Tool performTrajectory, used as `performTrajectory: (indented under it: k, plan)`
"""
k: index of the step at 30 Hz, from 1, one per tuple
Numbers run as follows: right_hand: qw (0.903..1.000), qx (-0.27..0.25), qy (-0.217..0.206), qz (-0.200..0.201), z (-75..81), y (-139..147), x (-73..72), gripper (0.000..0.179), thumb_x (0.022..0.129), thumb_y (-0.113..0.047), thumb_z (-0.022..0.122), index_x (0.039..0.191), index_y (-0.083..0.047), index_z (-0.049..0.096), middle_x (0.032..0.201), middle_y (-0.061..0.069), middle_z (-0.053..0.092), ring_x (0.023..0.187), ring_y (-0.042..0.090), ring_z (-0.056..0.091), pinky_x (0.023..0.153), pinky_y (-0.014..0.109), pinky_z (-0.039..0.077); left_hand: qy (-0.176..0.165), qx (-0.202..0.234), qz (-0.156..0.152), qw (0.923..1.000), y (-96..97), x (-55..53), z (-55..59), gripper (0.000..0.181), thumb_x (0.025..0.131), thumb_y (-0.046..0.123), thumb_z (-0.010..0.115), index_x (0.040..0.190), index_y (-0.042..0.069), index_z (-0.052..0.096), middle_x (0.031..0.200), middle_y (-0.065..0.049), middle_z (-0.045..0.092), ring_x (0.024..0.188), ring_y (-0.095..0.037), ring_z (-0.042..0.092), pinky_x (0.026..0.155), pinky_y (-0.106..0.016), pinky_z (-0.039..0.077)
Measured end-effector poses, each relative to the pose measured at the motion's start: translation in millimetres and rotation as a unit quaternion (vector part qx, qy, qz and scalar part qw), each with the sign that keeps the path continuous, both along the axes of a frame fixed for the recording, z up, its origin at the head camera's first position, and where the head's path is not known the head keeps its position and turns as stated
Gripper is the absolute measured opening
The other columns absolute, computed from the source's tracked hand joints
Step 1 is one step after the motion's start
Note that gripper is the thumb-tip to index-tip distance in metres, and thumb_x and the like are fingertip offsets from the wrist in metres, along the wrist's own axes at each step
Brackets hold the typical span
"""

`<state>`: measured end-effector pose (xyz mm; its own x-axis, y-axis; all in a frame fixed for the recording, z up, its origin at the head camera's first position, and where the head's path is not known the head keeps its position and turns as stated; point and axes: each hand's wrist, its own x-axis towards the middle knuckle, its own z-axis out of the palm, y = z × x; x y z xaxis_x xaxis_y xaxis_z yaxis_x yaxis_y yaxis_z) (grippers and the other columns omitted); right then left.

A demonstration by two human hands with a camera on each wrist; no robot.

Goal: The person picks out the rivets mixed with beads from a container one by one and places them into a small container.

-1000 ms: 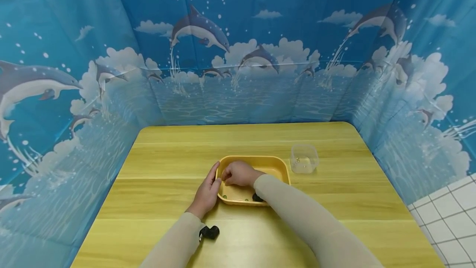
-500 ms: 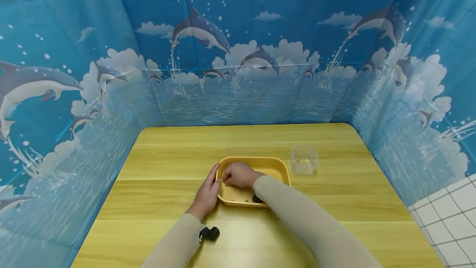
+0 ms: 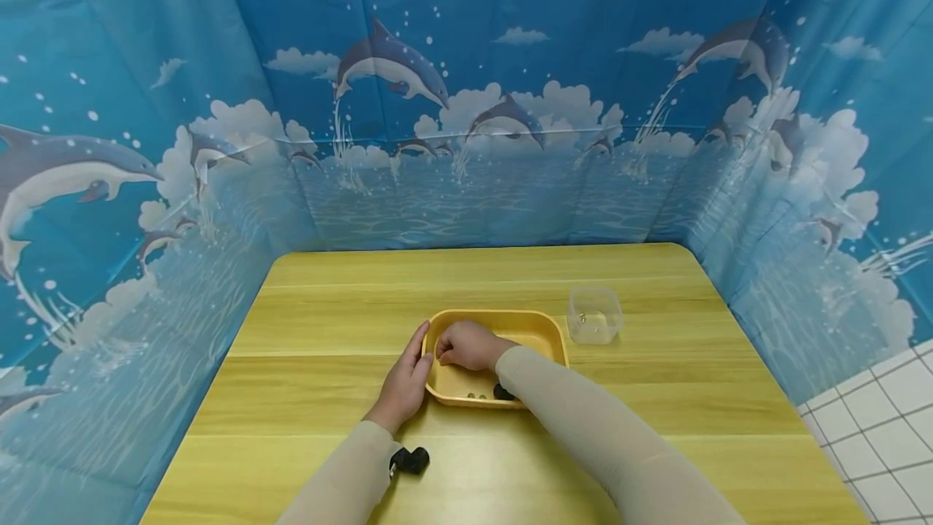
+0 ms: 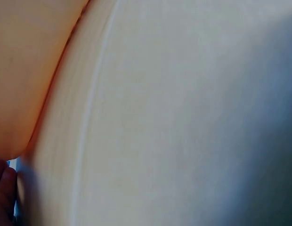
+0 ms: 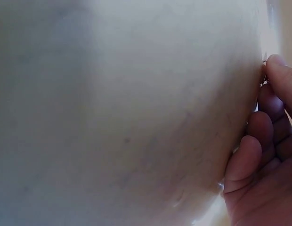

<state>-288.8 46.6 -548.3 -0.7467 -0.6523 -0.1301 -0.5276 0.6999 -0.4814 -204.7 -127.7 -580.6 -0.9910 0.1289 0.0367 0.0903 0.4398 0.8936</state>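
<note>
A shallow yellow tray (image 3: 521, 329) lies on the table. My left hand (image 3: 401, 390) rests against its left wall, fingers straight along the outside and thumb at the rim. Inside the tray, near the left end, my right hand (image 3: 468, 345) is bent downward with thumb and forefinger close together. In the right wrist view, the thumb (image 5: 280, 73) comes near the forefinger tip while the other fingers curl; I cannot tell whether something small is between them. Two small round beads (image 3: 471, 396) lie along the tray's front edge, left of a black device (image 3: 503, 392) at my right wrist.
A clear square plastic box (image 3: 594, 316) with several tiny gold-coloured pieces stands right of the tray. The wooden table (image 3: 350, 298) meets a blue dolphin-print curtain (image 3: 466, 185) at the back and sides. White tiles (image 3: 889, 420) show at far right.
The small beads in the tray have rolled along its front edge and are now close together. Both hands stay almost in place.
</note>
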Motion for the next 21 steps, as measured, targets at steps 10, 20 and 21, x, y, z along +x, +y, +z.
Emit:
performTrajectory:
  k: [10,20,21]
  plan:
    - [0.9999,-0.001,-0.009,-0.005,-0.6,0.7,-0.3,0.006,0.097,-0.015,0.076,0.097,-0.016,0.082,0.095,-0.007,0.078,0.082,0.005,0.064,0.086,0.028,0.057,0.005,-0.002,0.003,1.0,0.4,0.8,1.1,0.057,0.114,0.022,0.04,0.169,0.026,0.026,0.17,-0.009,0.036,0.155,-0.033,0.039,0.125,-0.056,0.035]
    - [0.9999,-0.01,-0.006,-0.005,0.2,1.9,0.0,0.011,0.096,-0.01,0.074,0.094,-0.017,0.082,0.095,-0.007,0.079,0.083,0.006,0.065,0.086,0.029,0.057,0.005,-0.005,0.005,1.0,1.4,1.5,2.9,0.057,0.114,0.023,0.04,0.169,0.027,0.027,0.17,-0.009,0.038,0.154,-0.032,0.04,0.125,-0.055,0.036]
    - [0.9999,-0.009,-0.007,-0.004,0.2,2.1,0.2,0.01,0.096,-0.011,0.074,0.094,-0.017,0.082,0.094,-0.007,0.078,0.082,0.005,0.065,0.086,0.028,0.057,0.006,-0.006,0.004,1.0,1.5,1.5,2.9,0.057,0.114,0.023,0.04,0.169,0.027,0.026,0.17,-0.009,0.037,0.154,-0.033,0.04,0.125,-0.055,0.036]
